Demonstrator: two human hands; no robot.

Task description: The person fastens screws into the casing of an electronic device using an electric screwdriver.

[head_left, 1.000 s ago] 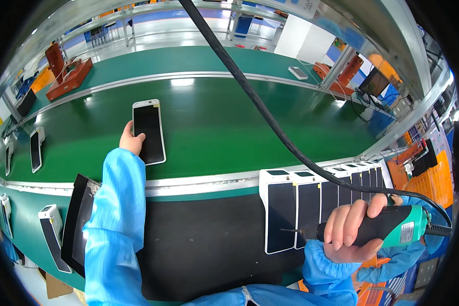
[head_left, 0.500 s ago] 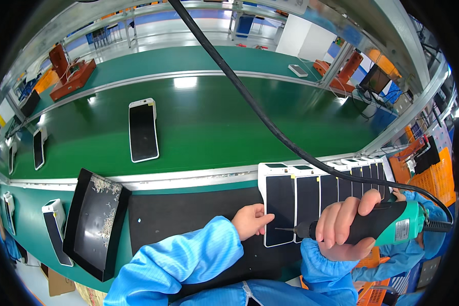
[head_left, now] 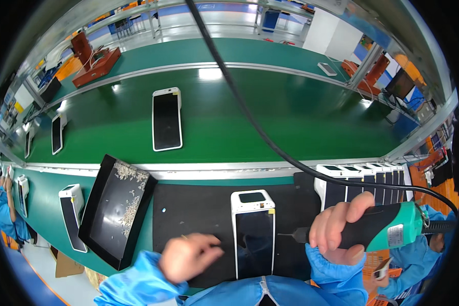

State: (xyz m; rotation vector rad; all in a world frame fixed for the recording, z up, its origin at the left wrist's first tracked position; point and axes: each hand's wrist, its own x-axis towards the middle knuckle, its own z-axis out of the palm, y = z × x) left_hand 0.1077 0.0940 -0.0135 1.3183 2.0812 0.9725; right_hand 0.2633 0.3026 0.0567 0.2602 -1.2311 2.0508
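Note:
My right hand is wrapped around a green and black electric screwdriver, its thin bit pointing left. Just past the bit's tip, a white handheld terminal with a long dark screen lies on the black mat in front of me. To the left of that terminal, my left hand hovers low over the mat, somewhat blurred, fingers apart and holding nothing. A row of similar white terminals stands packed side by side behind my right hand, which partly hides it.
A black tray with many small screws sits left of the mat, beside another terminal. More terminals, one central, lie on the green belt. The screwdriver's black cable crosses the view. People in blue work at both sides.
The terminal from the row's left end now lies apart on the mat before me. My left hand has let go of it and moved left. My right hand still holds the screwdriver.

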